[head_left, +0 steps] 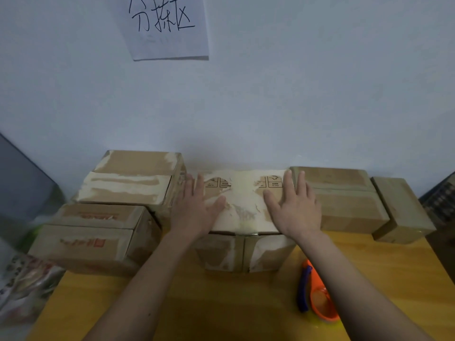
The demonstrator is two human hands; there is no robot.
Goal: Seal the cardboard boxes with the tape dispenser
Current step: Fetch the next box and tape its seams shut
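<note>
A worn cardboard box [242, 217] with torn, pale patches on its lid stands in the middle of the table against the wall. My left hand [197, 207] lies flat on the left part of its lid, fingers spread. On the right part of the lid my right hand [295, 207] rests flat in the same way. Neither hand holds anything. The orange tape dispenser [317, 294] with a blue handle lies on the table in front of the box's right corner, partly hidden under my right forearm.
Two boxes sit at the left, a near one [91, 239] and a far one [133, 180]. At the right are a wide box [344, 200] and a narrower one [403, 212]. The yellow wooden table [221, 303] reaches toward me. A paper sign [167, 25] hangs on the wall.
</note>
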